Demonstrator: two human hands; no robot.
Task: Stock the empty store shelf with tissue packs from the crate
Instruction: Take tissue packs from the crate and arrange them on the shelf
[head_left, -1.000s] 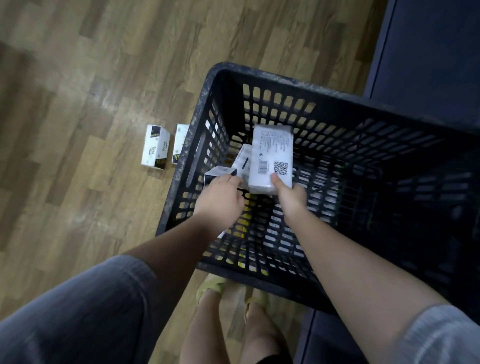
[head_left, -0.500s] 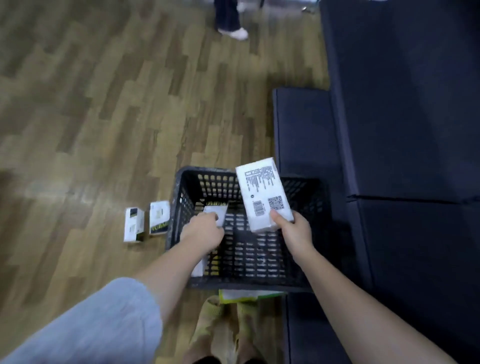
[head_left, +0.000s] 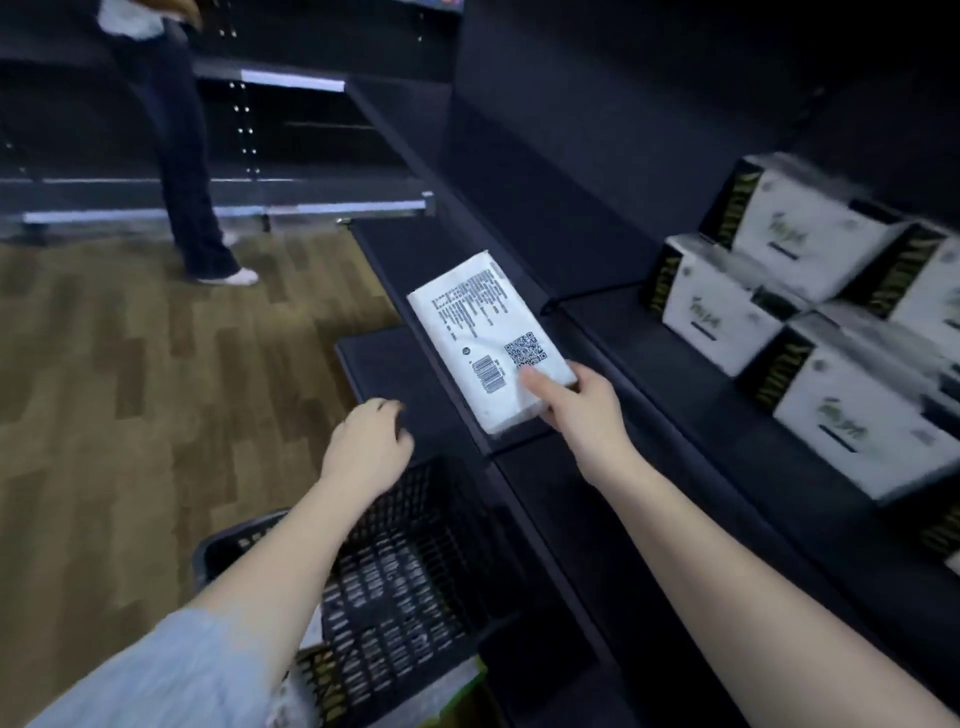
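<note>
Right hand (head_left: 576, 410) grips the tissue pack (head_left: 491, 353) mid-frame, left hand (head_left: 371, 452) looks loosely curled and empty, so I'd slide it flush against the stacked packs (head_left: 810, 332) at right.

The tissue pack (head_left: 488, 348) I hold in my right hand (head_left: 582, 410) carries a QR code near my thumb, a barcode just left of that code, and a block of small print at the end away from me; none of the print is sharp enough to read. The stacked tissue packs (head_left: 810, 338) on the shelf (head_left: 675, 374), right of my pack, show a green script logo and gold lettering on black end bands, too blurred to read.
</note>
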